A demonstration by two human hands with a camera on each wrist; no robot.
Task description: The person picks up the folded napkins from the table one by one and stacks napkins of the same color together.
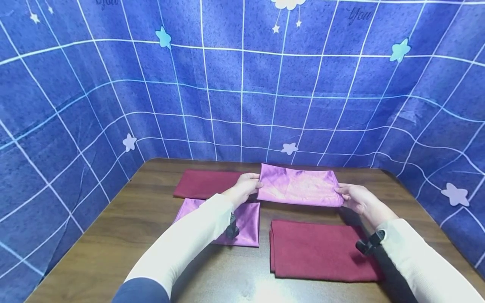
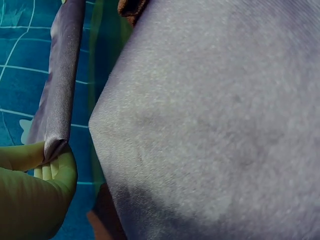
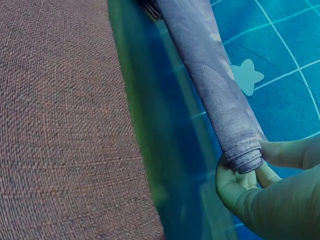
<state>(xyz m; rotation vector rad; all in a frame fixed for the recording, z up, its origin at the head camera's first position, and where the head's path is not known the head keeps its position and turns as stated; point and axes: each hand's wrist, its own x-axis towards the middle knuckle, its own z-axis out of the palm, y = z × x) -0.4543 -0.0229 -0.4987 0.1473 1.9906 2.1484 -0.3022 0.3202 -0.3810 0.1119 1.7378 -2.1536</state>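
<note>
A folded, shiny pink-purple cloth [image 1: 297, 186] is held up over the back of the table between both hands. My left hand [image 1: 245, 187] pinches its left edge, and my right hand [image 1: 356, 198] pinches its right edge. In the right wrist view the cloth's edge [image 3: 242, 152] shows several stacked layers between thumb and fingers. The left wrist view shows the other end [image 2: 56, 145] gripped the same way. Below the left forearm lies a second folded purple cloth [image 1: 246, 223], partly hidden by the sleeve. A folded dark red cloth [image 1: 322, 250] lies under the right hand's side, nearer the front.
Another dark red folded cloth [image 1: 208, 183] lies at the back left of the wooden table [image 1: 113, 235]. A blue curtain [image 1: 242, 84] with white grid lines and stars hangs around the back and sides of the table. Each wrist wears a small black camera [image 1: 370, 243].
</note>
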